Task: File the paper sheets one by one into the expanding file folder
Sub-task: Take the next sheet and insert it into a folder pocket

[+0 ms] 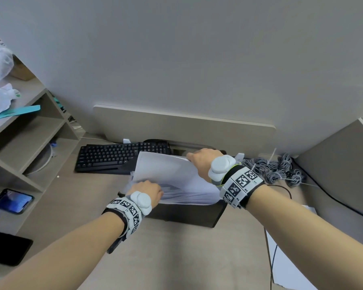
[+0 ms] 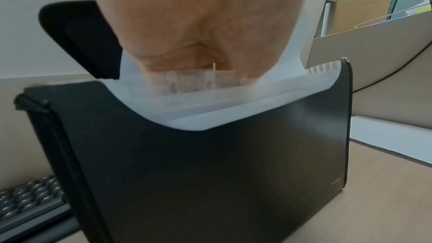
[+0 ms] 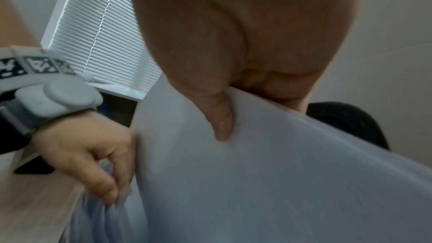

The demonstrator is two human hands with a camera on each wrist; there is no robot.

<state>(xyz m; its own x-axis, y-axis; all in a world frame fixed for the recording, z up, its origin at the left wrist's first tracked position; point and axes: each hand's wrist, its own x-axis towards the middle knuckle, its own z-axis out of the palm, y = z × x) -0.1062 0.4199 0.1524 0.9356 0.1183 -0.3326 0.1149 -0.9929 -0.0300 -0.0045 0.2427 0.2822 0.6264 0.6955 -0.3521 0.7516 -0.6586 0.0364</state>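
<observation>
— Beige desk [image 1: 176,248] against a pale grey wall, low backboard along the far edge. What stands on it?

— A black expanding file folder [image 2: 210,173], upright near the middle, its translucent white dividers [image 2: 149,97] showing above the scooped front wall. Behind it lies a black keyboard [image 1: 122,155]; a bundle of grey cables [image 1: 277,170] sits to the right, well apart from the folder.

— And the hands?

— Both are at the folder. The right hand [image 1: 203,162] pinches the top far corner of a white paper sheet [image 1: 166,174], thumb [image 3: 222,117] pressed on the near face and the other fingers curled behind the edge. The sheet slopes down toward the folder's open top (whether its lower edge is already inside a pocket, I cannot tell).

— The left?

— The left hand [image 1: 147,191] reaches down into the top of the folder at its left end, fingers bent among the dividers; from the right wrist view they seem to pinch a divider's edge, though motion blur makes the grip uncertain.

— Anything else nearby?

— 2 phones on the left: 1 lit [image 1: 11,200], 1 dark [image 1: 6,248]. Open shelves [image 1: 29,132] rise beyond them, and more white paper [image 1: 289,266] lies at the right front of the desk.
</observation>
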